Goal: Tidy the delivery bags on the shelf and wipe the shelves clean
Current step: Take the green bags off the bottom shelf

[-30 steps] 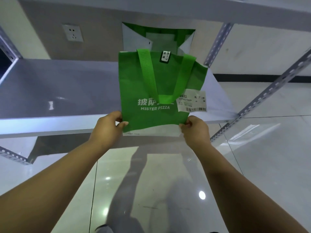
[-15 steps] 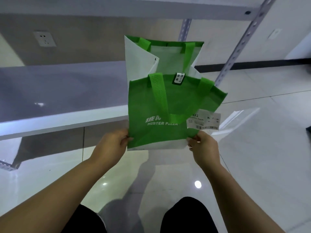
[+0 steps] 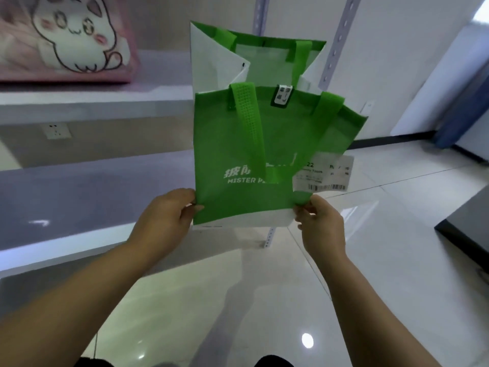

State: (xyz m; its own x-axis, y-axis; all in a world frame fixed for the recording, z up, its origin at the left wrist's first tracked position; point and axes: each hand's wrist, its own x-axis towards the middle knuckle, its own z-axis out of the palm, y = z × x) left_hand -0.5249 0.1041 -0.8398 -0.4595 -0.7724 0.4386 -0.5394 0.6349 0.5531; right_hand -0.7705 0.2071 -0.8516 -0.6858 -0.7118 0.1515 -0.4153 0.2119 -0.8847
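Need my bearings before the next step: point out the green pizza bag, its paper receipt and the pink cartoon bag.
green pizza bag (image 3: 291,133), head view, front panel between the handle straps
paper receipt (image 3: 324,172), head view, middle of the slip
pink cartoon bag (image 3: 79,35), head view, printed white cartoon face

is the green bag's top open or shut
Open. The green bag gapes at the top, white lining showing; left hand and right hand pinch its bottom corners.

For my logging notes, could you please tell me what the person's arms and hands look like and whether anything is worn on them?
The left arm and right arm are bare as far as the frame shows, with no sleeves. The left hand and right hand wear no gloves; no ring, watch or bracelet is visible.
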